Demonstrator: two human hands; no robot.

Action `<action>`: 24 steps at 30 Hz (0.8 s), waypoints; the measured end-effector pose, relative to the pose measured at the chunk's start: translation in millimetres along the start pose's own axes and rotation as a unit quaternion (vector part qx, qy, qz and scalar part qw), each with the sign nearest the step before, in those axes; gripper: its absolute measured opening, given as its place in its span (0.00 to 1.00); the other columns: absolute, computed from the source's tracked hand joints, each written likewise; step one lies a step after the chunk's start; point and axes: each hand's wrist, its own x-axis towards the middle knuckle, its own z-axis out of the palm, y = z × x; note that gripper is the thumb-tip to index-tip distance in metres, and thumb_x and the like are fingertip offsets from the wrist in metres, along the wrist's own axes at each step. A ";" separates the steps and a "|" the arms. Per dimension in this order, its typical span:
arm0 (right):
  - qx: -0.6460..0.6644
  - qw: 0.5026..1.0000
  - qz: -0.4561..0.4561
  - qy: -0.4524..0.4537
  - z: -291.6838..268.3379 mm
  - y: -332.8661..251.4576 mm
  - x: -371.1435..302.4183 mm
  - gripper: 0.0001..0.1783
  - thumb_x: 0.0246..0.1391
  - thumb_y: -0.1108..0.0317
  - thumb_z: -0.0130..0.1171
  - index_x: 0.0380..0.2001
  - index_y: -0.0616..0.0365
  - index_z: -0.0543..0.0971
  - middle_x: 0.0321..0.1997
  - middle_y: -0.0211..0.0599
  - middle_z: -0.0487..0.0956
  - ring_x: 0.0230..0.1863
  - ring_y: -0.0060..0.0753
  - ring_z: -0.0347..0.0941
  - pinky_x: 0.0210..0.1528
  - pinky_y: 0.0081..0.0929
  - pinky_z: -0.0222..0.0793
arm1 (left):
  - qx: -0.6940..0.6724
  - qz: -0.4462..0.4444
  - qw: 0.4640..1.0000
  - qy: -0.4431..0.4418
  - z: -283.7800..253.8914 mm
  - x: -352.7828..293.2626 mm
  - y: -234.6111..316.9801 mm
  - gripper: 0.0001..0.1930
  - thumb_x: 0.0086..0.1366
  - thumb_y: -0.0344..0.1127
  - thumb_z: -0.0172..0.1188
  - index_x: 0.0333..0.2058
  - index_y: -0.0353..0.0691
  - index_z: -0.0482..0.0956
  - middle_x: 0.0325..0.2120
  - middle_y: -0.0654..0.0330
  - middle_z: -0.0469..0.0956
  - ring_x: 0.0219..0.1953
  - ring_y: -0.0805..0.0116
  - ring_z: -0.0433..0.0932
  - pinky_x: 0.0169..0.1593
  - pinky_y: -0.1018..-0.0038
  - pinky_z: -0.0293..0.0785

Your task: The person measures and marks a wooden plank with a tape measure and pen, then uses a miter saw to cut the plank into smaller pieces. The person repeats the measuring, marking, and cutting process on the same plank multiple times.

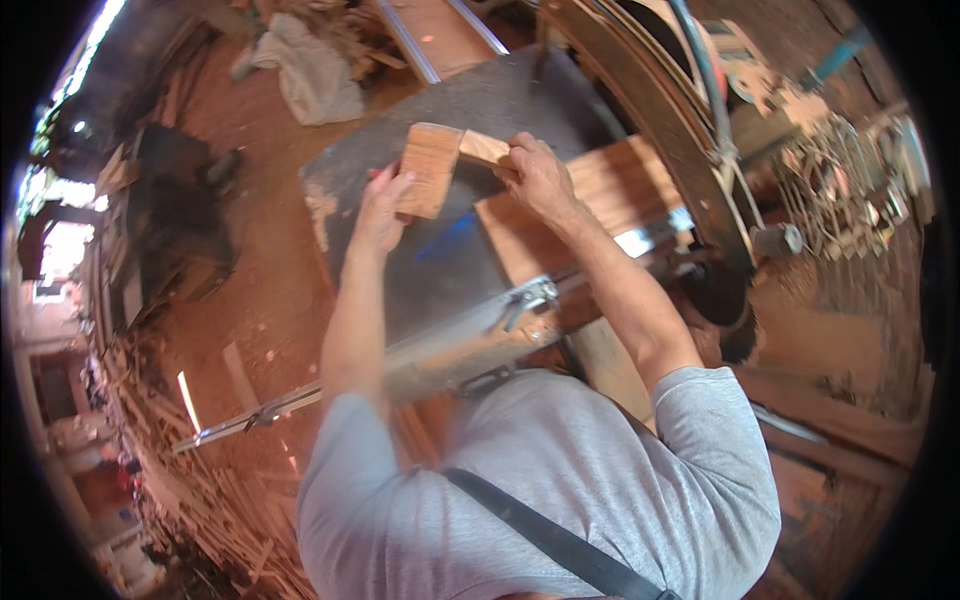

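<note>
Above the dark worktable (pixel 510 95), our left hand (pixel 380 207) grips a wooden block (pixel 430 172) and our right hand (pixel 543 180) a smaller offcut (pixel 484 149), apparently comparing them, the next move likely needing steady alignment.

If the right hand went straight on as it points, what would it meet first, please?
Past its small wood block, likely the larger wood block in the left hand; depth is unclear.

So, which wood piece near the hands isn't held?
The wide board on the right; the left hand holds a block and the right hand a narrower piece.
</note>
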 end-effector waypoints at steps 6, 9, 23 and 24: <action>0.052 0.931 0.331 0.147 -86.2 -4.1 -122.3 0.18 0.57 0.59 0.69 0.41 0.63 0.80 0.40 0.40 0.80 0.41 0.37 0.77 0.45 0.32 0.73 | 0.482 0.234 0.844 -0.011 94.4 -19.3 -21.6 0.37 0.55 0.37 0.71 0.63 0.33 0.70 0.55 0.51 0.76 0.58 0.54 0.76 0.64 0.60 0.72; 0.156 0.865 0.433 0.199 -103.1 -12.8 -174.9 0.20 0.60 0.56 0.69 0.42 0.64 0.79 0.41 0.38 0.81 0.42 0.28 0.76 0.46 0.28 0.72 | 0.593 0.315 0.741 0.021 152.3 -11.6 -55.6 0.38 0.48 0.41 0.78 0.59 0.39 0.74 0.55 0.50 0.74 0.61 0.50 0.71 0.64 0.55 0.67; 0.195 0.857 0.416 0.233 -142.5 -49.0 -226.1 0.19 0.63 0.59 0.67 0.49 0.61 0.79 0.41 0.30 0.80 0.39 0.19 0.72 0.43 0.22 0.70 | 0.513 0.180 0.837 -0.058 172.3 -18.5 -75.0 0.37 0.51 0.39 0.76 0.59 0.34 0.73 0.53 0.45 0.77 0.56 0.48 0.77 0.60 0.60 0.74; 0.208 0.857 0.410 0.235 -144.5 -49.0 -224.9 0.19 0.63 0.59 0.67 0.49 0.61 0.79 0.41 0.29 0.80 0.39 0.18 0.72 0.43 0.21 0.70 | 0.520 0.188 0.831 -0.066 179.6 -14.4 -79.2 0.38 0.51 0.39 0.75 0.60 0.33 0.72 0.52 0.45 0.77 0.55 0.48 0.78 0.60 0.61 0.75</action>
